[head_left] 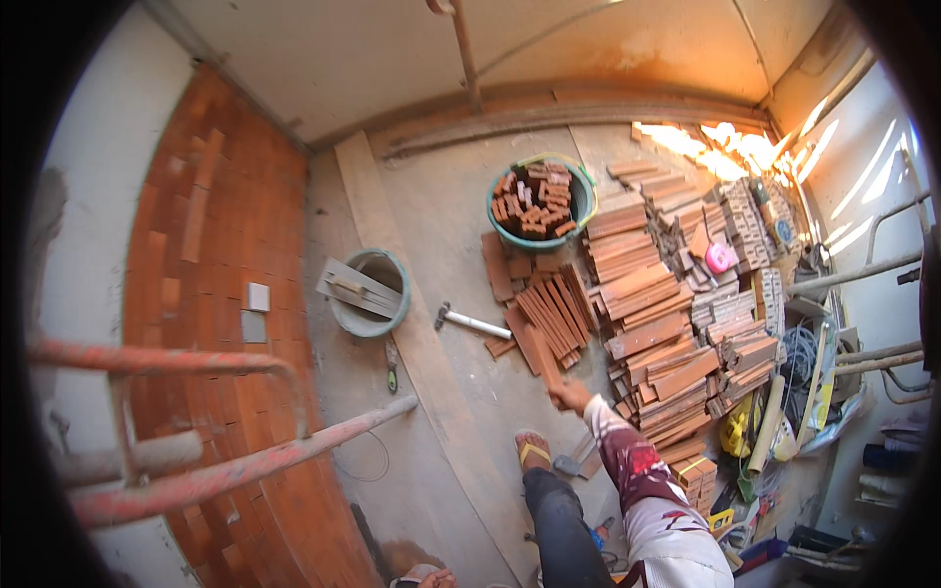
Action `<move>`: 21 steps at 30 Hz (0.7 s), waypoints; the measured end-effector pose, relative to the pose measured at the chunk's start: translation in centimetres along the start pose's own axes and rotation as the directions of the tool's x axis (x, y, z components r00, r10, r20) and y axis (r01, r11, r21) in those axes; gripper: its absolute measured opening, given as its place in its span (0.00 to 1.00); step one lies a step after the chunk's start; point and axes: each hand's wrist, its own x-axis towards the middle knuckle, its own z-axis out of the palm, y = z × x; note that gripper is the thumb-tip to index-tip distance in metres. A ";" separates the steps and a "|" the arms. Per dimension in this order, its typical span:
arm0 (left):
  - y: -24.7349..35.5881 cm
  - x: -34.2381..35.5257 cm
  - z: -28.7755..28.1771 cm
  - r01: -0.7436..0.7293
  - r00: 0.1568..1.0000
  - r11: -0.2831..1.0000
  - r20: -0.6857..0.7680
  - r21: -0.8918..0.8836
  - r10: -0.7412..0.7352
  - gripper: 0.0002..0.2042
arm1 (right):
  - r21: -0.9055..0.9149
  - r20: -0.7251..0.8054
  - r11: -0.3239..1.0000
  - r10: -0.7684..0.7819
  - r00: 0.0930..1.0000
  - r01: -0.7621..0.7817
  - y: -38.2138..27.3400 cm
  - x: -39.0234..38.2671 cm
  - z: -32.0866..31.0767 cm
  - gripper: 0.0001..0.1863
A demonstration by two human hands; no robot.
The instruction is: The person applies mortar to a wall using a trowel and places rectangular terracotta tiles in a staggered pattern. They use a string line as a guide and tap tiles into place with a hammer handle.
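1. Reddish-brown flat rectangular clay tile [535,348], one, above the middle of the grey floor [441,431], its near end clasped by the right hand [569,396]
2. Left hand [437,579], cut off at the view's lower edge; cannot tell whether it grasps anything
3. Two round plastic buckets: teal bucket [529,244] toward the floor's far edge, its tile pieces overlapping too much to count; grey-green bucket [372,331] nearer the left edge
4. One white-handled hammer [475,323] between the grey-green bucket and the tile
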 end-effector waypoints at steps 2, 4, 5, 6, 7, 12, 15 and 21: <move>-1.0 -2.1 -1.3 -0.059 0.998 0.997 -0.021 -0.049 0.058 0.12 | -0.005 0.026 0.999 0.045 0.999 -0.045 0.3 -7.3 3.3 0.17; -2.3 -4.4 -2.7 -0.120 0.992 0.983 -0.045 -0.141 0.115 0.11 | -0.053 0.106 0.998 0.022 0.994 -0.016 1.6 -14.2 6.5 0.18; -3.1 -5.9 -3.3 -0.146 0.989 0.968 -0.059 -0.206 0.137 0.11 | -0.047 0.156 0.999 0.020 0.988 -0.012 3.6 -16.7 8.2 0.17; -4.8 -7.7 -3.7 -0.167 0.985 0.940 -0.081 -0.296 0.149 0.10 | -0.055 0.216 0.998 0.026 0.976 -0.015 5.7 -19.1 10.0 0.17; -6.7 -9.4 -4.1 -0.180 0.983 0.896 -0.093 -0.406 0.156 0.10 | -0.243 0.354 0.969 0.052 0.934 0.038 6.3 -21.9 11.7 0.20; -15.4 -16.1 -6.4 -0.101 0.966 0.407 0.007 -0.908 0.257 0.09 | -0.475 0.597 0.878 0.269 0.756 0.063 10.3 -42.3 19.1 0.21; -19.3 -29.7 -8.8 -0.645 0.739 0.688 -0.498 -0.331 0.454 0.22 | -0.477 0.745 0.879 0.414 0.523 -0.016 15.1 -53.5 25.9 0.23; -29.6 -46.8 -15.4 -0.309 0.887 -0.036 -0.301 -0.950 0.350 0.43 | -0.630 0.777 0.775 0.626 0.067 0.058 19.6 -71.8 38.6 0.28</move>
